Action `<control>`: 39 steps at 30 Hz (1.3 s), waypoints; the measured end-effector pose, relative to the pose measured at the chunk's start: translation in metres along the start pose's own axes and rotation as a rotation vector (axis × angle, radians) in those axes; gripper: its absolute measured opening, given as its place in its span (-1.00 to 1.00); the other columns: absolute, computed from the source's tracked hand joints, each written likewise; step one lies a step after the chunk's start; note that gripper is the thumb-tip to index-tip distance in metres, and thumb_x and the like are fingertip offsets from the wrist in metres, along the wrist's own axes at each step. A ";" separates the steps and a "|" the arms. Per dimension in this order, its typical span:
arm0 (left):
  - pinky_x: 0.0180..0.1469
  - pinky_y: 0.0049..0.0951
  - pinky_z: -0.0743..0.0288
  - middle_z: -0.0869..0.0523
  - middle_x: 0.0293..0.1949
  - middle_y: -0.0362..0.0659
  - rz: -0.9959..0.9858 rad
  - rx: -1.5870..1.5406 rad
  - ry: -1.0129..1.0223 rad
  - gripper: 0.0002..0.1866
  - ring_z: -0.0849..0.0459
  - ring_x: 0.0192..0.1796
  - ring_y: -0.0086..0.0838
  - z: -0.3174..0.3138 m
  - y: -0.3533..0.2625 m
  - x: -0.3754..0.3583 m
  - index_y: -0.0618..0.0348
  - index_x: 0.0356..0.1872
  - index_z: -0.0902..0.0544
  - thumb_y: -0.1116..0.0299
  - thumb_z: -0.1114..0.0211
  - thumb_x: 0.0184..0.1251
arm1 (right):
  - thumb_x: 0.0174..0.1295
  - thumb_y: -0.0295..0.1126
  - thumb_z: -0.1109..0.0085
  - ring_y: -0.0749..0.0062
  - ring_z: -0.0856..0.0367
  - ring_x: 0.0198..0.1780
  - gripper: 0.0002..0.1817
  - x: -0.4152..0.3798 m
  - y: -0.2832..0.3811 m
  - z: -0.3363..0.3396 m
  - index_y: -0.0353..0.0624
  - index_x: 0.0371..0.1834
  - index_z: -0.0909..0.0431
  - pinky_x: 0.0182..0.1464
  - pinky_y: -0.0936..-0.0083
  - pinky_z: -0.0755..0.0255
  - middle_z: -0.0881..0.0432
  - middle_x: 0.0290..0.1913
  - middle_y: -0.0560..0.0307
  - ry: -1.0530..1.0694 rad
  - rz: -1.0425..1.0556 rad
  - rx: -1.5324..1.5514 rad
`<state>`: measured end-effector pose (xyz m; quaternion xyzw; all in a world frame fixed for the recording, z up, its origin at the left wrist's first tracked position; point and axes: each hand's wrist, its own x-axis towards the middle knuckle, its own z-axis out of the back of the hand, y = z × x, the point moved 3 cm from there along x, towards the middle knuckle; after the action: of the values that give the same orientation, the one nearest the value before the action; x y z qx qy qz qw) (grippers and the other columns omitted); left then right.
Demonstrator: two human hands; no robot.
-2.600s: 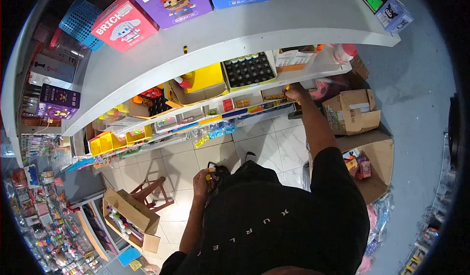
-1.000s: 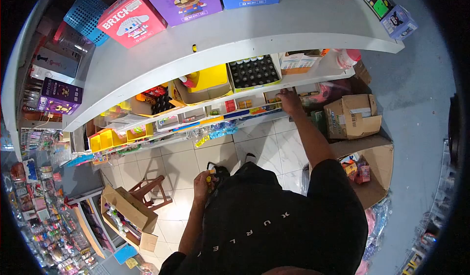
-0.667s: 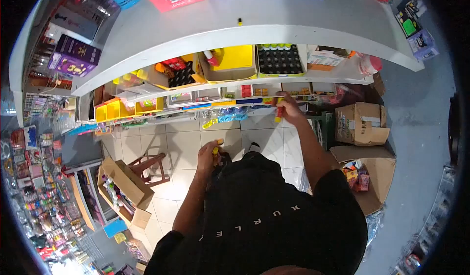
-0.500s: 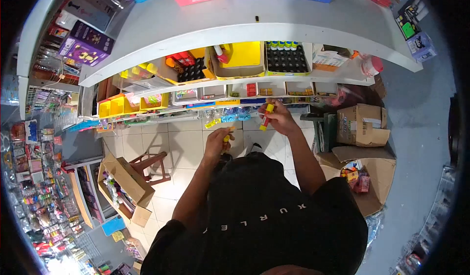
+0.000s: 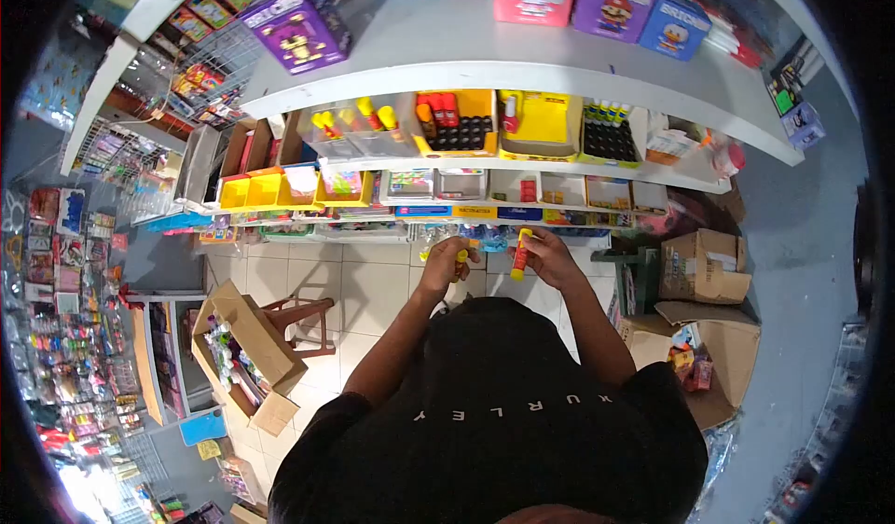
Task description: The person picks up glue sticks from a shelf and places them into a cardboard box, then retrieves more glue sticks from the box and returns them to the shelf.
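Observation:
My right hand (image 5: 548, 261) is closed on a red glue stick (image 5: 520, 257) with yellow ends, held upright in front of the shelves. My left hand (image 5: 444, 269), just beside it, is closed around another yellow-ended glue stick (image 5: 461, 261), mostly hidden by the fingers. On the shelf ahead, a yellow display box (image 5: 455, 151) holds a few red sticks (image 5: 443, 109) in a black slotted tray. To its left, a clear bin (image 5: 368, 144) contains several sticks with yellow caps.
A white shelf edge (image 5: 522, 78) juts out above. Yellow bins (image 5: 266, 189) line the lower shelf. On the floor are a brown stool (image 5: 303, 314), an open carton (image 5: 266, 342) at left, and cartons (image 5: 704, 268) at right.
My view has turned left, so the shelves appear shifted right. Both hands now appear lower and closer together, each still holding its stick. The right-hand stick is more upright.

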<state>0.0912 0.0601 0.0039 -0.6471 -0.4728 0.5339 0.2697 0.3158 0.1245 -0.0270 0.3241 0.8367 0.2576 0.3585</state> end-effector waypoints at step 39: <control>-0.45 -0.30 -0.63 -0.59 0.26 -0.11 -1.095 1.148 -0.228 -0.79 -0.77 -0.45 -0.23 0.121 -0.212 -0.027 0.01 -0.40 -0.74 0.12 -0.37 0.14 | 0.29 -0.37 -0.31 0.58 -0.63 -0.30 -0.81 0.059 0.124 -0.314 -0.28 -0.18 -0.63 -0.27 0.65 -0.53 -0.63 -0.27 0.15 -0.194 1.227 -1.226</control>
<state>-0.0918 0.1031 0.1627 -0.0248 -0.3992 0.5487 0.7341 0.0876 0.1862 0.2212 0.4879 0.1939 0.7814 0.3372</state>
